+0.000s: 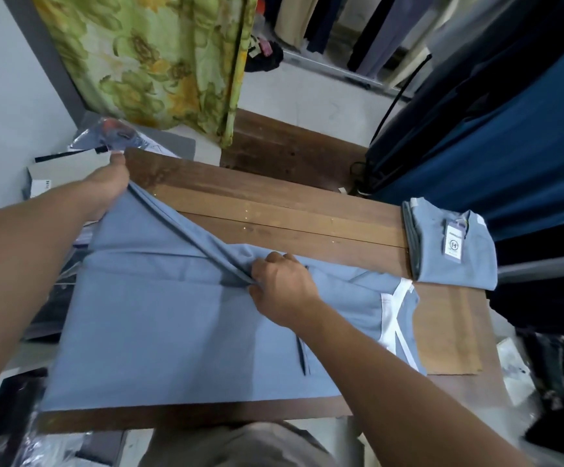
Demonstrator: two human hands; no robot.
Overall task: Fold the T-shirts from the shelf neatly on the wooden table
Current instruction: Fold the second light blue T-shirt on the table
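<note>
Tag: white hang tag point(455, 242) on the folded T-shirt point(456, 261), with a round printed mark; its lettering is too small to read.
Folded T-shirt: grey-blue, at 3 o'clock on the worktop, well apart from both hands.
T-shirt point(172, 335): grey-blue, spread over the worktop's near half, white neck trim toward 3 o'clock, far edge lifted in a taut ridge.
Left hand point(105, 188): at 10 o'clock, fingers clenched on the ridge's raised end.
Right hand point(282, 284): at centre, fingers pinching the ridge's low end against the cloth.
Worktop point(290, 217): dark wooden planks, bare from 12 to 2 o'clock.
Room: green-yellow floral curtain point(159, 62) at 11 o'clock; dark blue hanging garments point(510, 129) at 2 o'clock; plastic-wrapped packets point(112, 133) at 10 o'clock.
</note>
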